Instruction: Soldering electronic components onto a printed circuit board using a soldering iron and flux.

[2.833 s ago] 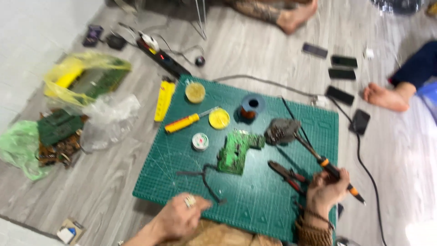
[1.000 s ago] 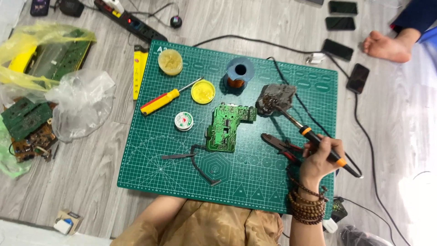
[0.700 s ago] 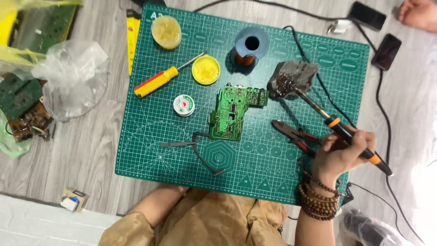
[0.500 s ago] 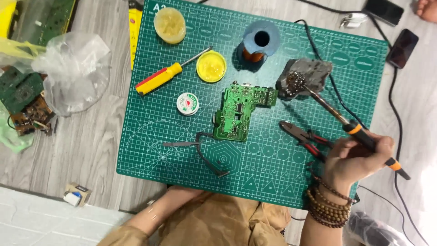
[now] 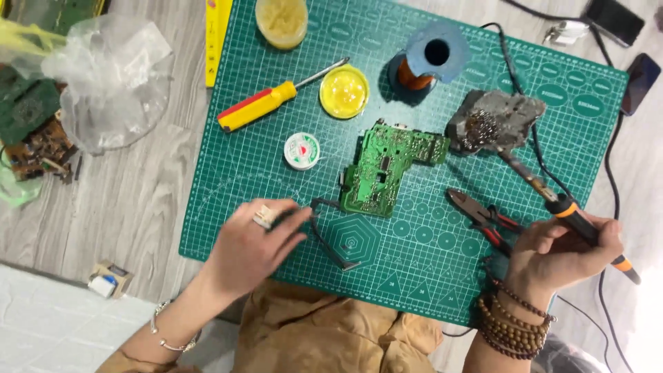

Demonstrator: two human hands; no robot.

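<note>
Soldering iron [image 5: 552, 200] sits in the right hand [image 5: 559, 252], fingers [image 5: 601, 238] wrapped closed around its orange-and-black handle, tip pointing up-left toward the grey lumpy holder [image 5: 496, 121] with the brass-wool cleaner in it. Iron tip looks to reach the holder's lower edge; contact hard to confirm. Left hand [image 5: 252, 242] rests on the green cutting mat [image 5: 242, 173], fingers curled down over the end of a dark flat cable [image 5: 331, 242]; cannot tell whether they pinch it or just press on it, since the fingers hide that end. Cable bends away to the right and ends just below the green circuit board [image 5: 387, 166], which lies flat mid-mat, well apart from the right hand and near the left fingertips. Red-handled pliers [image 5: 483, 217] lie just left of the right hand, partly covered by it. Above: yellow-red screwdriver [image 5: 266, 103], open yellow tin [image 5: 344, 91], small white wick reel [image 5: 302, 150], blue solder spool [image 5: 425, 59]. Jar [image 5: 281, 21] at top is cut off by the frame. Clear plastic bag [image 5: 110, 76] and more boards lie on the wooden floor at left, partly out of view. Iron's cord runs off the right edge.
</note>
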